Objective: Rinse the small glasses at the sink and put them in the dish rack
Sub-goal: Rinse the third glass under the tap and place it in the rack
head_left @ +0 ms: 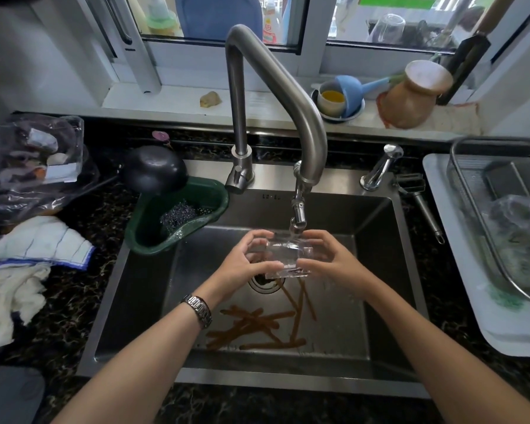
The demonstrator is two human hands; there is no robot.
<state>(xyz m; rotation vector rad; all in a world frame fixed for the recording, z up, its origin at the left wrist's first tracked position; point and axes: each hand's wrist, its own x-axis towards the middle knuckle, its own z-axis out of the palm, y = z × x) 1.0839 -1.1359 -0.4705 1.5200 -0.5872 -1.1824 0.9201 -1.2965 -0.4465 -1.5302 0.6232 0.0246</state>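
Over a steel sink (377,215), a left hand (242,264) and a right hand (331,258) are gripping a small glass (288,258) from either side, fingers curled around it, as water from the tap (300,209) is running onto it (a rack (471,191) is sitting on the counter to the right).

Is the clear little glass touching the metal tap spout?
Apart. The head view shows the small clear glass, held by both hands, below the steel tap nozzle, with water falling across the gap.
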